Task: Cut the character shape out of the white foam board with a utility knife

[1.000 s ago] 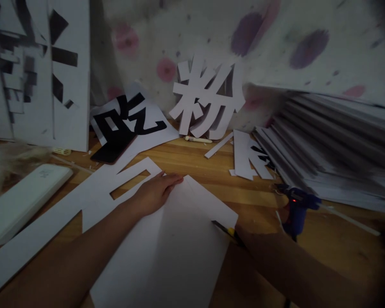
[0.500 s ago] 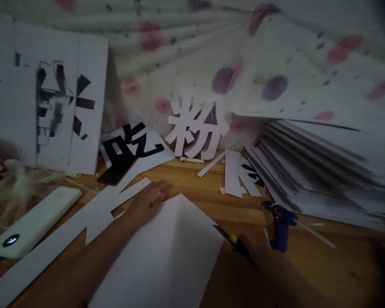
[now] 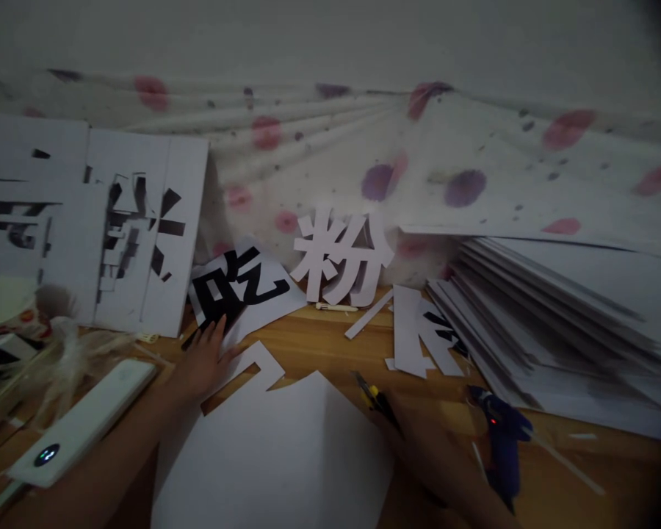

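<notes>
My left hand (image 3: 201, 364) reaches forward with its fingers outstretched. Its fingertips lie over the near part of a dark flat object (image 3: 225, 312), perhaps a phone, and its thumb side is close to a notched white board piece (image 3: 264, 360). My right hand (image 3: 402, 430), dim and partly blurred, is closed around a black and yellow utility knife (image 3: 371, 397) with its blade pointing up and left. Between my arms lies a large white board sheet (image 3: 275, 455); my right hand is at its right edge. Behind the left hand rests a sheet with black printed characters (image 3: 264, 279).
A blue glue gun (image 3: 501, 437) with a lit red light lies at right. Stacked white boards (image 3: 529, 330) fill the back right. A white cut-out character (image 3: 341, 257) stands at the wall, cut boards (image 3: 148, 235) lean at left, and a white power bank (image 3: 82, 422) lies left.
My left hand has moved left from the white sheet to the dark flat object. The notched piece has shifted, and its long strip no longer shows at lower left. The view has tilted up.
</notes>
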Available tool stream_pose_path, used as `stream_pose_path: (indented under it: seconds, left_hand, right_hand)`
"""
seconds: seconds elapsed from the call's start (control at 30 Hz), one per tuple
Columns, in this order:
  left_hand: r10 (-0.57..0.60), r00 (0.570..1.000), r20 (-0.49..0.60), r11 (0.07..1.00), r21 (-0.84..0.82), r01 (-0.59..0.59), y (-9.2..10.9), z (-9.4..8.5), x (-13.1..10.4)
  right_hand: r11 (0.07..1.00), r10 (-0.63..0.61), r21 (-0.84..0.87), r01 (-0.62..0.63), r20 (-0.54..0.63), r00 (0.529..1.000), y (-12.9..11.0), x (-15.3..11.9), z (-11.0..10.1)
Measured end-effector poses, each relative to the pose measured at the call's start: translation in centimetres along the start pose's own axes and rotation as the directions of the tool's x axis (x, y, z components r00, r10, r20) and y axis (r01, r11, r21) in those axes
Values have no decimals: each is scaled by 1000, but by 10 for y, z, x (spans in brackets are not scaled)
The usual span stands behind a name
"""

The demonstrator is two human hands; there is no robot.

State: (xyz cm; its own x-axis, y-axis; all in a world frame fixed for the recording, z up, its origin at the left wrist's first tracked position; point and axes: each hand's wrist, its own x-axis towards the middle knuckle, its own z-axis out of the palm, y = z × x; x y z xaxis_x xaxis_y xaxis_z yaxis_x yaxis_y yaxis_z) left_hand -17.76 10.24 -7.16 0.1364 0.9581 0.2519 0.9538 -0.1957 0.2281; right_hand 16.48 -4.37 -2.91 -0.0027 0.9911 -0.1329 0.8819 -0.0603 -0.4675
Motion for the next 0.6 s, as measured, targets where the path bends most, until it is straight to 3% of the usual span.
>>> stream_pose_path:
  seconds: [0.17,0.3,0.47,0.6]
  left_hand:
    - [-147,988,-35,987,54,149,-3,-9,10]
    - [-240,970,33,967,99,236,-7,-10,20]
    - [-249,968,8,960,131,246,0,-21,30]
    - [-236,972,-21,953,191,235,15,-26,19]
  right_hand:
    - [992,18,121,-16,-14,1000,4,5,0]
    - [987,62,148,-60,-4,998,17,8,5]
    - [978,115,177,-110,-17,993,25,8,11]
    - [977,122,185,-109,-61,991,33,10,19]
